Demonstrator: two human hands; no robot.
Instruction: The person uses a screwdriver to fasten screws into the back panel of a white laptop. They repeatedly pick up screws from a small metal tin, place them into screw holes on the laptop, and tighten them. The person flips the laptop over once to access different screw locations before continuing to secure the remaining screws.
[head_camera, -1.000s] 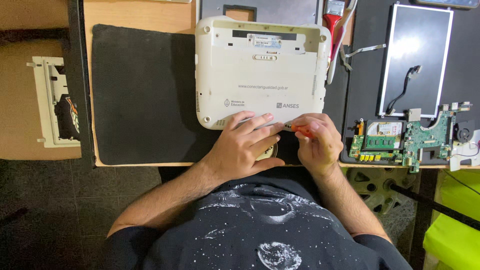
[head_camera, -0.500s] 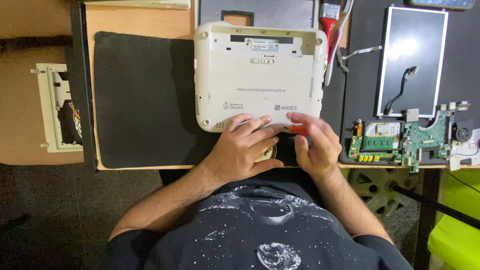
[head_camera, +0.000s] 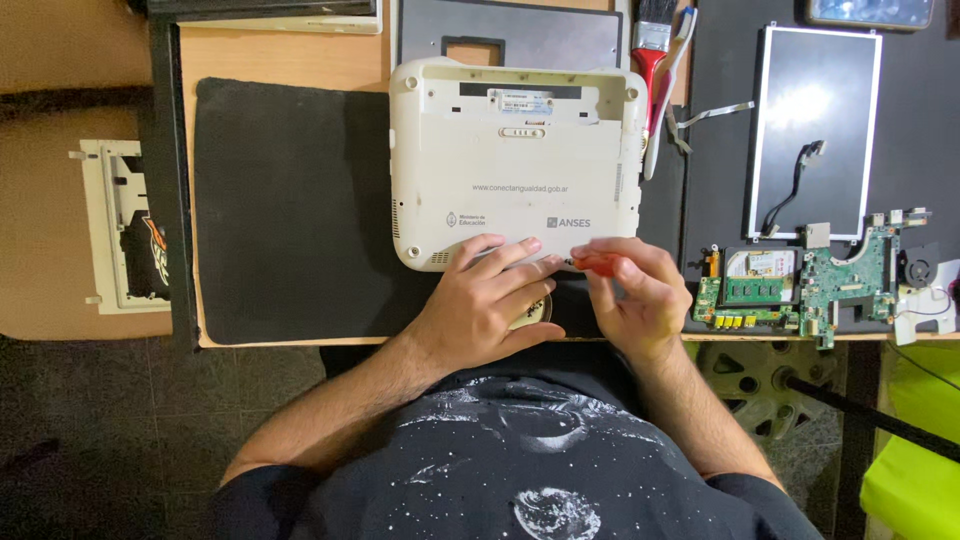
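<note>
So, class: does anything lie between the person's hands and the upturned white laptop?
Nothing visible does. The left hand rests directly on the near edge of the white laptop, and the right hand holds an orange-handled screwdriver at that same edge.

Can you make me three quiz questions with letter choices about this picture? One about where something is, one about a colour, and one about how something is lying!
1. Where is the green circuit board?
A. right of the laptop
B. on the floor
C. under the mat

2. What colour is the screwdriver handle?
A. blue
B. orange-red
C. white

3. How does the white laptop lie?
A. open, screen up
C. standing on edge
B. bottom side up

Answers: 1 A, it sits at the desk's right end. 2 B, it shows in the right hand. 3 B, its underside faces up; the left hand rests on it.
</note>
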